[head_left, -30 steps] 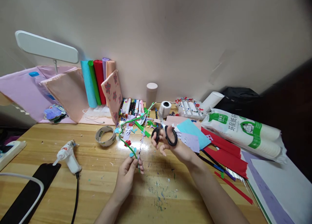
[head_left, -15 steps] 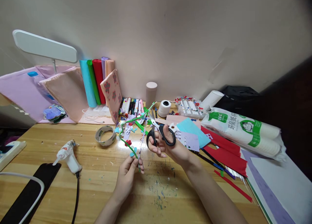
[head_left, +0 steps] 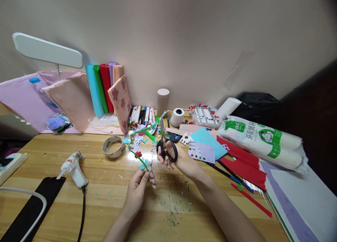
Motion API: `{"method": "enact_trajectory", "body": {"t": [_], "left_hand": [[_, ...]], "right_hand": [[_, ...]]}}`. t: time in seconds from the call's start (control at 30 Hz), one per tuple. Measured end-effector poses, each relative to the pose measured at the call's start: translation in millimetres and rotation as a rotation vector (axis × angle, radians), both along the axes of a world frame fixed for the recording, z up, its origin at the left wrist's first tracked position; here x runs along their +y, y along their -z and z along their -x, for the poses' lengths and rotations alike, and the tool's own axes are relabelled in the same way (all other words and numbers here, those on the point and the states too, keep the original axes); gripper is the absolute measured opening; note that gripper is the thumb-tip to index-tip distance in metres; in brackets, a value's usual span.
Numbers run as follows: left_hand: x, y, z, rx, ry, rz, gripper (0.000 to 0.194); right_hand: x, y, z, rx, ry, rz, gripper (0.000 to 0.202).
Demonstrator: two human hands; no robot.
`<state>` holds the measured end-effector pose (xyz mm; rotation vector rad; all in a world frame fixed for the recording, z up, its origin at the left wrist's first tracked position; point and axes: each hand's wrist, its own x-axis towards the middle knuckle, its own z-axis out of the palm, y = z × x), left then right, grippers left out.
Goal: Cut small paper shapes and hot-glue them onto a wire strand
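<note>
My left hand [head_left: 141,184] pinches the lower end of a green paper-wrapped stem [head_left: 137,157] that carries small light-blue leaves and bends up towards the back. A thin pale purple strip [head_left: 154,143] runs from the same fingers up to the stem's far tip. In my right hand [head_left: 175,161] are black-handled scissors [head_left: 171,150], thumb and fingers through the loops. Their blades point away from me and look nearly together, with the tips close to the upper end of the stem and strip. Whether the blades touch either one, I cannot tell.
A tape roll [head_left: 113,146] and a hot glue gun [head_left: 75,169] lie to the left. Markers [head_left: 142,115], a white spool-like cylinder [head_left: 177,117] and paper scraps sit at the back. Red paper [head_left: 240,152] and bagged paper cups [head_left: 263,140] fill the right side.
My right hand has moved left with the scissors, and the blades have closed and swung more upright towards the stem's tip. My left hand stays in place with the stem.
</note>
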<state>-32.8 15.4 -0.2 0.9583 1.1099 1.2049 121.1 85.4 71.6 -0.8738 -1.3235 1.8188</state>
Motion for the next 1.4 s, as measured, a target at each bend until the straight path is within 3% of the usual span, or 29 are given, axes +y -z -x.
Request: {"method": "enact_trajectory", "body": {"t": [0.27, 0.47, 0.77, 0.97, 1.13, 1.27, 1.4], "left_hand": [[0, -4.6, -3, -0.024, 0.006, 0.014, 0.033], [0, -4.4, -6, -0.023, 0.018, 0.012, 0.032], [-3, -2.1, -11, -0.044, 0.052, 0.028, 0.032], [-2, -4.2, -11, -0.046, 0.04, 0.029, 0.032], [0, -4.2, -8, -0.06, 0.012, 0.016, 0.028], [4, -3.4, -5, -0.095, -0.003, 0.007, 0.029], [7, -1.8, -2, -0.085, -0.018, 0.006, 0.027]], "right_hand": [[-1, 0.2, 2, 0.012, -0.033, -0.003, 0.063], [-1, 1.3, 7, 0.127, 0.075, 0.1, 0.063], [-4, 6.3, 12, 0.155, 0.177, 0.079, 0.061], [5, 6.5, 3, 0.133, 0.384, 0.074, 0.054], [23, 5.3, -26, 0.177, 0.536, 0.049, 0.052], [23, 9.0, -48, 0.035, 0.365, 0.068, 0.061], [-3, 21.3, -51, -0.224, 0.06, 0.064, 0.064]]}}
